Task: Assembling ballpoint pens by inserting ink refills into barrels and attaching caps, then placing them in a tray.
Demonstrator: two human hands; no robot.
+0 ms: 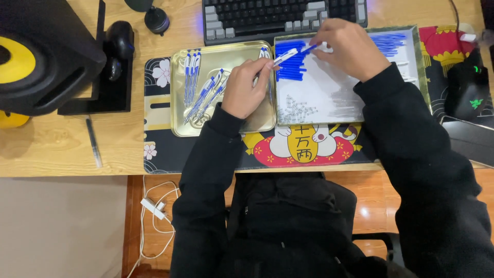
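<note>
From the head view I see my left hand (pixel 246 87) in the middle of the frame, fingers curled closed around a white pen barrel (pixel 284 55) that angles up and to the right. My right hand (pixel 350 49), upper right of centre, is pinched shut on the far end of that same pen, where a blue part (pixel 309 49) shows between the 2 hands. The pen sits in the air just above the seam between 2 trays.

The left tray (pixel 180 92) is gold-coloured metal, and it holds a loose heap of finished blue-and-white pens (pixel 203 95), with a few more lined up along its upper left side. The right tray (pixel 422 72) is white inside; a block of blue pen parts (pixel 290 67) lies in its upper left corner, more blue pieces (pixel 388 42) lie at its upper right, and small springs (pixel 296 109) are scattered near its lower left.

Both trays rest on a dark patterned desk mat (pixel 159 154) on the wooden counter (pixel 51 149). A keyboard (pixel 257 18) lies at the top of the frame, a black mouse (pixel 468 90) at the right edge, and a single dark pen (pixel 93 141) lies alone on the counter at the left.
</note>
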